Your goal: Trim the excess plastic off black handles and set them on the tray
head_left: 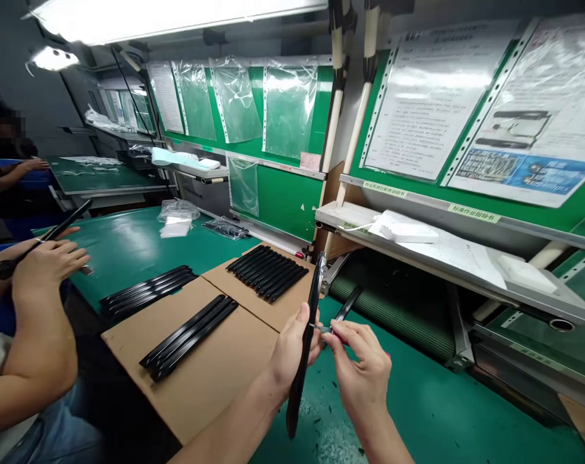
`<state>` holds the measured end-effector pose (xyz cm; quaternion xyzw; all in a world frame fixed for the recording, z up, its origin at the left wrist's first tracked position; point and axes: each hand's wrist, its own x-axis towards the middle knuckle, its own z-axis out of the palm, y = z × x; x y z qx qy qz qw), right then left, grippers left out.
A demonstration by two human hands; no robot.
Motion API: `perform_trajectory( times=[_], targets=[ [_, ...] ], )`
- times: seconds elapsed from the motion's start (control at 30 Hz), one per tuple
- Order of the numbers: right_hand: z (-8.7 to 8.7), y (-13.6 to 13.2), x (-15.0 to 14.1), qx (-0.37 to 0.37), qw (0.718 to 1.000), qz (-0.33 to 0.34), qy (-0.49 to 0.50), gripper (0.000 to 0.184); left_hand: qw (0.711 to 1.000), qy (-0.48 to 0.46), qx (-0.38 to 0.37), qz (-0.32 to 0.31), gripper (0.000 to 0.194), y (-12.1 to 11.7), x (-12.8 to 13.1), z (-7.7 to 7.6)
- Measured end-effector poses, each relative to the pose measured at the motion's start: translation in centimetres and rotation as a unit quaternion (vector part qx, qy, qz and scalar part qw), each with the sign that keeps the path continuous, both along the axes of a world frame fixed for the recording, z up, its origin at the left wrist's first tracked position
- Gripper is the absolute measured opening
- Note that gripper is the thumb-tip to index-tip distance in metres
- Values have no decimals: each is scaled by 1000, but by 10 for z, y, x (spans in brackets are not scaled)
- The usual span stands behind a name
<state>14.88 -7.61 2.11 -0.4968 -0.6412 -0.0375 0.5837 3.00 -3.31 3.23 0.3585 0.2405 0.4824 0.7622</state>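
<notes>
My left hand (292, 348) is closed round a long black plastic strip (306, 348), held almost upright over the green bench. My right hand (362, 367) pinches a small metal blade-like tool (321, 328) whose tip touches the strip's edge. Another black strip (346, 304) lies on the bench just behind my right hand. Small black shavings (321, 422) are scattered on the mat under my hands.
A brown cardboard sheet (215, 367) holds black strips in three groups (188, 336) (267, 272) (147, 293). A co-worker's hands (45, 261) at the left hold a similar strip. A grooved conveyor (393, 309), a shelf with papers (418, 238) and instruction sheets (432, 96) stand to the right.
</notes>
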Motion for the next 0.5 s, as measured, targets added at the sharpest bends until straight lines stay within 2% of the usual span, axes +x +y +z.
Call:
perform_trajectory(
  times=[0.27,0.4,0.5],
  targets=[
    [23,23,15,38,998,-41,26,13,997,5,27,-68,47,-14,-1,0],
    [26,25,21,98,986,-114,66,15,995,20,33,-89,47,-21,-2,-1],
    [25,19,25,101,984,-109,99,16,994,23,42,-94,45,-25,-5,1]
  ],
)
